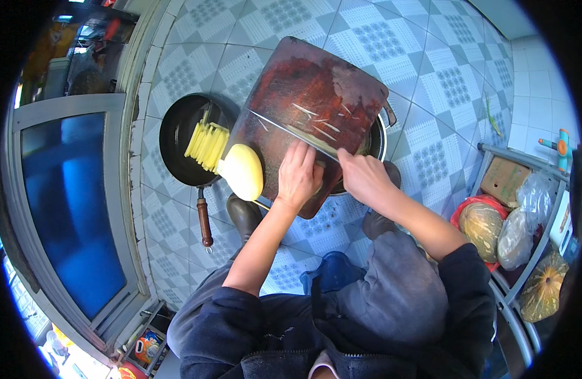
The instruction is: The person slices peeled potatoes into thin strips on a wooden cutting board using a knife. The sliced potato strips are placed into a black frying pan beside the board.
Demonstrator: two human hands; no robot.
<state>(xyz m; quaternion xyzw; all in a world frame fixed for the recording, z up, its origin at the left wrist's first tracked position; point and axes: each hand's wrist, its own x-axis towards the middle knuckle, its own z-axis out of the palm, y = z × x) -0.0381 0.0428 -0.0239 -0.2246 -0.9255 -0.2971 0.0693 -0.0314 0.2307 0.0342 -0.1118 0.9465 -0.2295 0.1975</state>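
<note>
My right hand [364, 175] grips a kitchen knife [291, 129], its long blade lying across a dark reddish-brown cutting board [291, 85]. Close against the blade, the bent fingers of my left hand [298, 173] press on a pale vegetable piece, mostly hidden under them. A pale slice [312, 137] lies along the blade's far side. Thin pale shreds [326, 125] are scattered on the board. At the board's left edge sits a large, smooth yellow vegetable [243, 173], perhaps peeled. Left of it, yellow strips [206, 146] are bunched in a black frying pan [175, 137].
The board rests over a metal pot [380, 137], mostly hidden beneath it. The pan's wooden handle [203, 222] points toward me on the tiled floor [253, 57]. A rack [520, 284] at right holds pumpkins [480, 230], bags and a cardboard box [505, 181]. A framed door [73, 208] stands left.
</note>
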